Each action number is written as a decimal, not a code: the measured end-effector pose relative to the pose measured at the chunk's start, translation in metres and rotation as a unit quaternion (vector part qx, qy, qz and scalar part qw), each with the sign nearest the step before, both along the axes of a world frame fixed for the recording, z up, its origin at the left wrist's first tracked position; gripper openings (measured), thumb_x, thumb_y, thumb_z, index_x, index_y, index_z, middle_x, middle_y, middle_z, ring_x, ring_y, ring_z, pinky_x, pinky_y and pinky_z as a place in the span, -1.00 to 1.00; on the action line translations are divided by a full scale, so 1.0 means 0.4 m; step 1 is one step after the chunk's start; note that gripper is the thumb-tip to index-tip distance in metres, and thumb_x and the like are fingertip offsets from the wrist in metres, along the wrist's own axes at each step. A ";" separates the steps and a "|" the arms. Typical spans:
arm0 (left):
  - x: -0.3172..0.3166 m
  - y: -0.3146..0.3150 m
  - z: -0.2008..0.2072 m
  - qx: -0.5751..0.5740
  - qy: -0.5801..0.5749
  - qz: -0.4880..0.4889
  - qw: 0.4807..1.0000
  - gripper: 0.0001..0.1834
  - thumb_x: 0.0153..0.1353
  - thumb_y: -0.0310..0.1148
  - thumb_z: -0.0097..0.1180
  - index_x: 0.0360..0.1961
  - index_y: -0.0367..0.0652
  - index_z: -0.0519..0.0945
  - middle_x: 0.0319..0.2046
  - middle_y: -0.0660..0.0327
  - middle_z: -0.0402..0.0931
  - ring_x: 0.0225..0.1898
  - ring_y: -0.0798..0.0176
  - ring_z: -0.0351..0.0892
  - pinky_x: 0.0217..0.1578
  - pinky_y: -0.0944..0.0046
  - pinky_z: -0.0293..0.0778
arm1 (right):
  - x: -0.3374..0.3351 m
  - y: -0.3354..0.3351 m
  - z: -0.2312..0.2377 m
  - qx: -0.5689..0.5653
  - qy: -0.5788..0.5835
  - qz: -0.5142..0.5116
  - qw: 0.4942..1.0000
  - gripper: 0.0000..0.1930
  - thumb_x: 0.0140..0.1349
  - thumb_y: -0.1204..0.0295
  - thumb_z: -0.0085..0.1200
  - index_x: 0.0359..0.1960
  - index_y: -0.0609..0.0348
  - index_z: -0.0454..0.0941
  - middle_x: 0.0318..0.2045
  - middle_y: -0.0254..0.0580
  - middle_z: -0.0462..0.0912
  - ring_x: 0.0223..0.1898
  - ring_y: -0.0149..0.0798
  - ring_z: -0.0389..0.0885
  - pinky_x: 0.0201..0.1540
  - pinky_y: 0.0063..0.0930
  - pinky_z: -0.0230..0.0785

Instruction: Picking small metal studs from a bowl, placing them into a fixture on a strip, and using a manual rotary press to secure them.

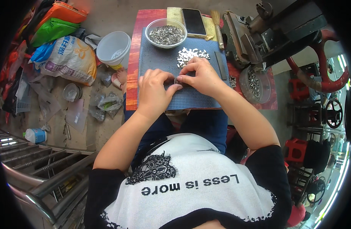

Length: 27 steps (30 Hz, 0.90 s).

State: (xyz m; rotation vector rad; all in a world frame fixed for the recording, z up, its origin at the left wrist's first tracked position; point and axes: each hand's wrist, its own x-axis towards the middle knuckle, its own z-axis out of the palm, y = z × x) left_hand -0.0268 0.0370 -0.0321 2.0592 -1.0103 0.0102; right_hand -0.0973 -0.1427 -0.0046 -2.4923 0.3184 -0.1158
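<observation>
Over a blue-grey ribbed mat [156,61], my left hand [153,88] and my right hand [203,76] meet at the fingertips. Both are closed in a pinch on one tiny dark metallic piece [176,81], mostly hidden by the fingers, so its exact kind cannot be made out. Just beyond my right hand lies a loose heap of small white pieces [190,53]. A clear round bowl [146,35] full of small silvery and dark pieces stands at the mat's far left. To the right of my right hand, a flat grey metal bar [220,65] rests on the mat's edge.
A phone [194,21] on a yellow cloth and a brush [218,30] lie at the table's far edge. At right, a heavy machine [259,42] overhangs a clear tray [264,89] of metal pieces. A white bucket [110,47], sacks and bags crowd the floor at left.
</observation>
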 end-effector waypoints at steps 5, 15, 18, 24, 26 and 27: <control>-0.003 -0.001 0.003 0.001 0.005 0.001 1.000 -0.75 -0.03 -0.23 0.47 -0.38 -0.09 0.71 -0.34 0.30 0.61 -0.18 0.15 0.51 -0.10 0.12 0.28 | -0.024 -0.034 0.005 0.007 -0.003 0.025 1.000 -0.78 0.07 0.22 0.42 -0.34 0.06 0.79 -0.27 -0.20 0.59 -0.04 -0.07 0.46 0.09 -0.23 0.33; -0.001 -0.003 0.005 0.004 0.007 0.000 1.000 -0.75 -0.03 -0.23 0.47 -0.38 -0.10 0.71 -0.34 0.30 0.61 -0.18 0.14 0.51 -0.10 0.13 0.28 | -0.029 -0.035 0.013 -0.025 0.009 0.033 0.999 -0.80 0.09 0.24 0.41 -0.33 0.03 0.76 -0.21 -0.23 0.57 0.00 -0.10 0.43 0.13 -0.24 0.31; 0.001 -0.004 0.002 0.006 0.010 0.001 1.000 -0.74 -0.03 -0.23 0.47 -0.38 -0.11 0.70 -0.35 0.30 0.60 -0.18 0.14 0.50 -0.10 0.13 0.28 | -0.045 -0.060 0.019 -0.024 0.010 0.036 0.999 -0.80 0.08 0.25 0.42 -0.33 0.03 0.76 -0.21 -0.22 0.56 0.01 -0.10 0.43 0.15 -0.25 0.30; -0.001 -0.006 0.006 -0.004 -0.010 0.006 1.000 -0.76 -0.06 -0.30 0.49 -0.40 -0.14 0.70 -0.41 0.28 0.60 -0.26 0.17 0.52 -0.14 0.16 0.34 | -0.068 -0.096 0.023 0.000 0.016 0.046 0.999 -0.78 0.08 0.20 0.40 -0.31 0.01 0.79 -0.18 -0.17 0.60 0.00 -0.06 0.44 0.14 -0.22 0.33; -0.001 -0.006 0.004 -0.004 -0.010 0.005 1.000 -0.76 -0.06 -0.30 0.49 -0.40 -0.15 0.70 -0.42 0.28 0.59 -0.26 0.16 0.52 -0.14 0.15 0.34 | -0.068 -0.096 0.026 0.004 0.016 0.048 0.999 -0.78 0.09 0.21 0.40 -0.31 0.02 0.79 -0.17 -0.16 0.59 0.00 -0.06 0.44 0.14 -0.23 0.33; -0.002 -0.005 0.004 -0.005 -0.011 0.006 1.000 -0.76 -0.07 -0.30 0.49 -0.41 -0.15 0.70 -0.42 0.28 0.59 -0.26 0.16 0.52 -0.15 0.15 0.34 | -0.063 -0.087 0.038 0.009 0.038 0.037 0.999 -0.79 0.09 0.23 0.41 -0.31 0.02 0.78 -0.18 -0.20 0.56 0.02 -0.10 0.43 0.16 -0.26 0.30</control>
